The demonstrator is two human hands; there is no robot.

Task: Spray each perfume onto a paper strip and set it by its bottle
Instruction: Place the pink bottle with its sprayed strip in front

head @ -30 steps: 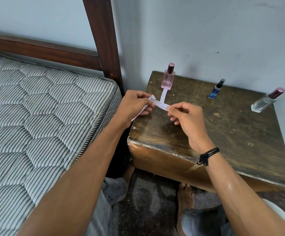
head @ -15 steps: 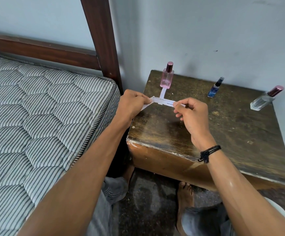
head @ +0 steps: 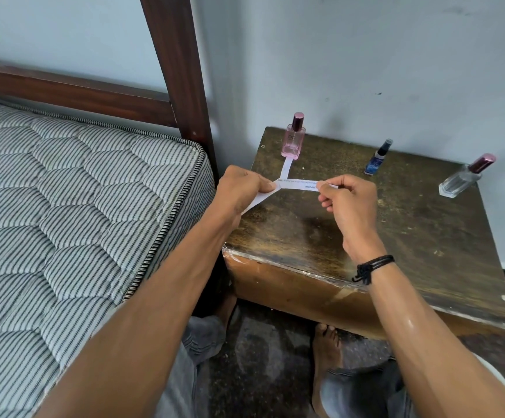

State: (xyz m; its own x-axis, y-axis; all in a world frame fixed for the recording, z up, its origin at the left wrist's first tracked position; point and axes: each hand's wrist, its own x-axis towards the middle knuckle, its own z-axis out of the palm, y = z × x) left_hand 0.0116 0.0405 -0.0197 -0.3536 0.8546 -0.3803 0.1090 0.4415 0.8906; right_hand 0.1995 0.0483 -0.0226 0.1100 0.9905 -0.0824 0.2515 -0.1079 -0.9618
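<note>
Three perfume bottles stand along the back of a worn wooden bedside table [head: 426, 236]: a pink one [head: 293, 140] at the left, a small blue one [head: 376, 159] in the middle, a clear one with a maroon cap [head: 464, 181] at the right. One white paper strip [head: 286, 168] lies flat in front of the pink bottle. My left hand [head: 240, 190] pinches a bunch of white strips, one hanging below it. My right hand [head: 346, 203] pinches the far end of a printed strip [head: 298, 184] stretched between both hands above the table.
A striped quilted mattress [head: 73, 212] on a dark wooden bed frame [head: 178, 70] lies close at the left, its post beside the table's back left corner. A pale wall stands right behind the bottles. My knees and a bare foot [head: 325, 351] are under the table's front edge.
My right hand has drawn the printed strip out to the right, away from my left hand, so more of its length now spans between them. The bottles have stayed put.
</note>
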